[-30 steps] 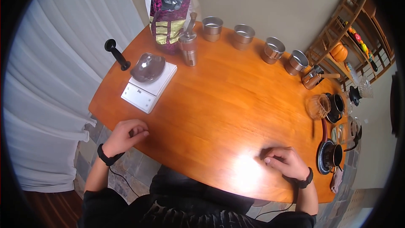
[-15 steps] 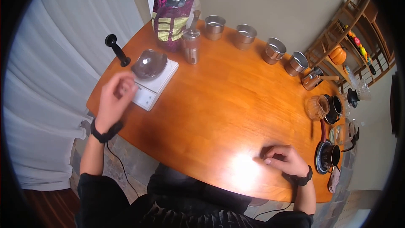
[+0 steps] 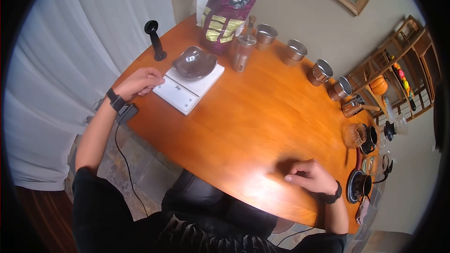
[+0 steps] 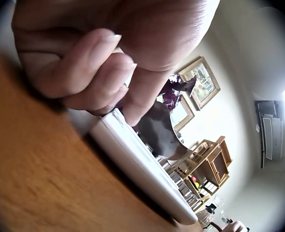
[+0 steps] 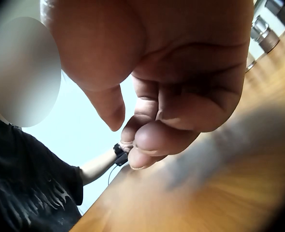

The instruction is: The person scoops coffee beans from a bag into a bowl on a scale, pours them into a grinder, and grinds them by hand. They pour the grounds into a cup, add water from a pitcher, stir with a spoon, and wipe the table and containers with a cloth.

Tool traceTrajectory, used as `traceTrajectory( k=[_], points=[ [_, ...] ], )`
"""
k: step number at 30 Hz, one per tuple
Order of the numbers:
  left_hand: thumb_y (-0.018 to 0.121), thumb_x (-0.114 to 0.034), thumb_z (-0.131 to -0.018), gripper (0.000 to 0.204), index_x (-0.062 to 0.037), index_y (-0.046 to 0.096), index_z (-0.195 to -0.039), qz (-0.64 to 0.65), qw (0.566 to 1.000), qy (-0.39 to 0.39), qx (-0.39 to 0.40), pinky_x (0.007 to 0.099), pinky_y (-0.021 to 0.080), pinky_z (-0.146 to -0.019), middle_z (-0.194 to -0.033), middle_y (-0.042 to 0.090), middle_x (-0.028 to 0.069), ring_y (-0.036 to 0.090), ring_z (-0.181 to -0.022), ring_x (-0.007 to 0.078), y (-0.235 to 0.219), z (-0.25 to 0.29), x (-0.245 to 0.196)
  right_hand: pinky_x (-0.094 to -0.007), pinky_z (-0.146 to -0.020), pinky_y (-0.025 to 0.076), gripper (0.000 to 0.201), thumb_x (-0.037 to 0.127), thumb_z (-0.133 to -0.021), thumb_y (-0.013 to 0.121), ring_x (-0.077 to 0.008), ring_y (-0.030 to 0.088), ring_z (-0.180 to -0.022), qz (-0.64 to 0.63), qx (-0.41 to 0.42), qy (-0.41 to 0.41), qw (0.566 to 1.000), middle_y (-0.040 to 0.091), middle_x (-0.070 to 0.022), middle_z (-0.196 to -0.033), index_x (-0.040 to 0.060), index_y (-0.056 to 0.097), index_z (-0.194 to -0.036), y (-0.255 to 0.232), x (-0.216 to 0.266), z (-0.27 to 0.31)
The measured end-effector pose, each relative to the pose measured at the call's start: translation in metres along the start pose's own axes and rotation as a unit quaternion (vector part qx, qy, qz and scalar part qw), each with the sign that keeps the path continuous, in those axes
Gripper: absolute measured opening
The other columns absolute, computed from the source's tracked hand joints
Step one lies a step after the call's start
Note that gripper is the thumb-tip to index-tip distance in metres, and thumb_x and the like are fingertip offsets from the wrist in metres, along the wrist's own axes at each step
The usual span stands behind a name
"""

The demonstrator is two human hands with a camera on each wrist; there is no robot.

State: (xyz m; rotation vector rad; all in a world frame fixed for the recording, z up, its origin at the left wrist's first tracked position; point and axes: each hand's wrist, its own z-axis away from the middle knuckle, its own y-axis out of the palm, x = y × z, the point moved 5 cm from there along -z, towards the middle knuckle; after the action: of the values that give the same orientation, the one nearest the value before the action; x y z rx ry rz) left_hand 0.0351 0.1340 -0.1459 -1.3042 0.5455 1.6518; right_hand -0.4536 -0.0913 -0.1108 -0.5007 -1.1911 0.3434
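My left hand (image 3: 142,82) is at the left end of a white scale (image 3: 180,94), its fingertips at the scale's edge. In the left wrist view the thumb and a finger meet the end of the scale (image 4: 137,166), the other fingers curled. A dark glossy bowl (image 3: 195,63) rests on the scale's far part. My right hand (image 3: 311,176) hovers low over or rests at the table's near right, loosely curled and holding nothing; the right wrist view shows its fingers (image 5: 164,137) bent with nothing between them.
Behind the scale stand a black upright tamper-like object (image 3: 156,42), a purple bag (image 3: 225,18) and a metal grinder (image 3: 243,54). Metal cups (image 3: 295,52) line the back edge. A glass vessel (image 3: 354,135) and a dark cup on a saucer (image 3: 361,185) stand at the right.
My left hand has moved up from the table's near edge to the scale's left end. The head view has shifted, so the table things appear further right. My right hand has barely moved.
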Motion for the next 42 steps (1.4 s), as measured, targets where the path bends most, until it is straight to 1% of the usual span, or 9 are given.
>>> traceTrajectory(
  k=[3, 6, 9, 11, 17, 23, 26, 32, 42],
  points=[
    [0.071, -0.018, -0.098, 0.018, -0.0070, 0.059, -0.091, -0.014, 0.999, 0.006, 0.049, 0.0228, 0.021, -0.041, -0.062, 0.041, -0.0073, 0.032, -0.046, 0.0025, -0.008, -0.014, 0.010, -0.0352, -0.054, 0.041, 0.033, 0.026, -0.099, 0.073, -0.0235, 0.049, -0.053, 0.033, 0.027, -0.076, 0.996, 0.052, -0.0108, -0.061, 0.0015, 0.066, -0.079, 0.010, 0.023, -0.037],
    [0.072, -0.018, -0.097, 0.021, -0.0083, 0.056, -0.088, -0.010, 0.997, -0.037, 0.072, 0.0240, 0.018, -0.041, -0.061, 0.038, -0.0075, 0.030, -0.045, 0.0028, -0.010, -0.018, 0.008, -0.0342, -0.053, 0.041, 0.040, 0.031, -0.102, 0.070, -0.0177, 0.050, -0.053, 0.052, 0.063, -0.078, 0.994, 0.054, -0.0080, -0.058, 0.0029, 0.063, -0.074, 0.015, 0.045, -0.078],
    [0.072, -0.019, -0.097, 0.023, -0.0096, 0.055, -0.086, -0.001, 0.995, -0.072, 0.074, 0.0244, 0.016, -0.041, -0.061, 0.035, -0.0080, 0.028, -0.045, 0.0027, -0.008, -0.021, 0.008, -0.0298, -0.051, 0.041, 0.046, 0.036, -0.104, 0.066, -0.0105, 0.052, -0.052, -0.037, 0.086, -0.011, 0.996, 0.058, -0.0031, -0.057, 0.0050, 0.061, -0.071, 0.015, 0.078, -0.125],
    [0.072, -0.017, -0.099, 0.021, -0.0111, 0.054, -0.087, 0.010, 0.992, -0.086, 0.087, 0.0230, 0.016, -0.040, -0.062, 0.034, -0.0085, 0.027, -0.044, 0.0018, -0.010, -0.023, 0.010, -0.0250, -0.048, 0.042, 0.048, 0.039, -0.105, 0.065, -0.0057, 0.054, -0.050, -0.082, 0.085, -0.010, 0.993, 0.061, 0.0006, -0.059, 0.0063, 0.062, -0.070, 0.014, 0.090, -0.164],
    [0.071, -0.017, -0.100, 0.021, -0.0121, 0.054, -0.088, 0.008, 0.991, -0.097, 0.096, 0.0222, 0.016, -0.039, -0.062, 0.034, -0.0086, 0.026, -0.044, 0.0013, -0.007, -0.020, 0.005, -0.0208, -0.044, 0.044, 0.052, 0.048, -0.104, 0.062, -0.0110, 0.066, -0.049, -0.132, 0.121, -0.013, 0.984, 0.071, -0.0070, -0.062, 0.0068, 0.066, -0.072, 0.030, 0.113, -0.259],
    [0.067, -0.020, -0.103, 0.018, -0.0114, 0.056, -0.092, -0.033, 0.991, -0.080, 0.105, 0.0211, 0.017, -0.041, -0.062, 0.036, -0.0082, 0.028, -0.046, 0.0010, -0.009, -0.020, 0.009, -0.0243, -0.048, 0.050, 0.064, 0.056, -0.103, 0.055, -0.0172, 0.071, -0.053, -0.119, 0.167, 0.040, 0.978, 0.075, -0.0123, -0.068, 0.0022, 0.071, -0.072, 0.065, 0.101, -0.287],
    [0.064, -0.021, -0.106, 0.017, -0.0106, 0.056, -0.095, -0.016, 0.988, -0.072, 0.137, 0.0208, 0.018, -0.041, -0.063, 0.037, -0.0079, 0.029, -0.047, 0.0014, -0.011, -0.019, 0.010, -0.0267, -0.050, 0.053, 0.064, 0.051, -0.106, 0.049, -0.0198, 0.072, -0.053, -0.139, 0.180, 0.039, 0.973, 0.075, -0.0155, -0.070, -0.0001, 0.071, -0.074, 0.070, 0.097, -0.285],
    [0.062, -0.020, -0.107, 0.015, -0.0097, 0.057, -0.097, 0.023, 0.983, -0.081, 0.166, 0.0206, 0.021, -0.041, -0.062, 0.036, -0.0070, 0.029, -0.047, 0.0022, -0.017, -0.021, 0.011, -0.0260, -0.048, 0.052, 0.069, 0.055, -0.105, 0.049, -0.0195, 0.071, -0.052, -0.162, 0.176, 0.039, 0.970, 0.075, -0.0146, -0.068, -0.0008, 0.072, -0.072, 0.071, 0.089, -0.289],
    [0.065, -0.016, -0.104, 0.018, -0.0089, 0.054, -0.092, -0.010, 0.977, -0.083, 0.195, 0.0212, 0.020, -0.040, -0.058, 0.039, -0.0064, 0.031, -0.044, 0.0016, -0.013, -0.019, 0.005, -0.0273, -0.048, 0.052, 0.062, 0.045, -0.104, 0.048, -0.0197, 0.068, -0.050, -0.124, 0.179, 0.012, 0.976, 0.074, -0.0157, -0.068, -0.0024, 0.073, -0.074, 0.070, 0.085, -0.293]
  ],
)
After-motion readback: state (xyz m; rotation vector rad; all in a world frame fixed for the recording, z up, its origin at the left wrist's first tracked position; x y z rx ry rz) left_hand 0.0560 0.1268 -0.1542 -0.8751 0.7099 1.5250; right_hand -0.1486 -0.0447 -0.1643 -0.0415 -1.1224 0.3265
